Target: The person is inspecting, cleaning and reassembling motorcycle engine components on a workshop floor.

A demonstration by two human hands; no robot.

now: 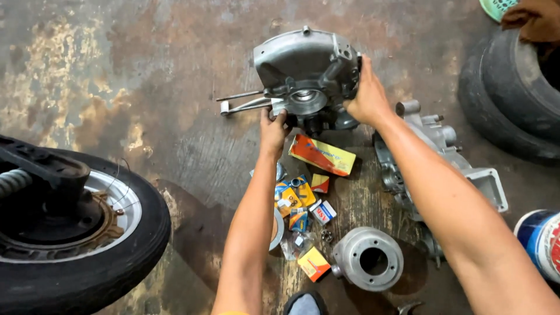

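Both of my hands hold a grey metal engine case half (306,76) upright above the stained concrete floor. My left hand (273,129) grips its lower left edge by the round bearing seat. My right hand (367,96) clasps its right side. A thin metal rod and lever (242,102) stick out from the case to the left. Below the case lies an orange and yellow box (322,154) among several small parts boxes and packets (300,207).
A second grey case half (443,163) lies on the right. A round metal cover (368,258) sits near the bottom. A wheel with tyre (81,233) is at the left, another tyre (507,87) at top right, a blue and white can (539,239) at the right edge.
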